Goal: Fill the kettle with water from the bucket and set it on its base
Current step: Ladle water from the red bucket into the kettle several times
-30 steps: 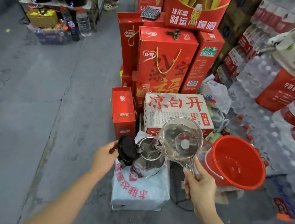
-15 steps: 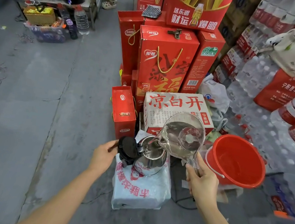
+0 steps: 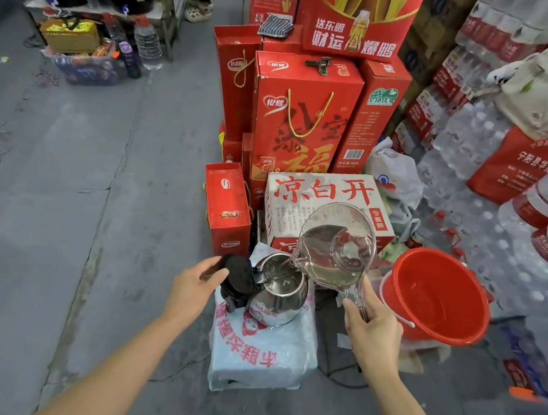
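Observation:
A steel kettle [image 3: 278, 294] stands on a plastic-wrapped pack [image 3: 261, 354], its black lid [image 3: 234, 276] flipped open to the left. My left hand [image 3: 193, 287] touches the lid's edge, fingers curled around it. My right hand [image 3: 371, 329] grips the handle of a clear plastic ladle [image 3: 337, 246], tilted so its spout rests over the kettle's mouth and water runs in. The red bucket [image 3: 441, 296] sits on the floor just right of the kettle. No kettle base shows.
Red gift boxes [image 3: 297, 117] and a white carton [image 3: 322, 199] are stacked right behind the kettle. Packs of bottled water [image 3: 479, 156] fill the right side. A black cable [image 3: 341, 377] lies on the floor by the pack. Grey concrete floor [image 3: 57, 215] stretches left.
The ladle has tipped further toward the kettle and holds less water. My left hand stayed at the lid. The view shifted slightly.

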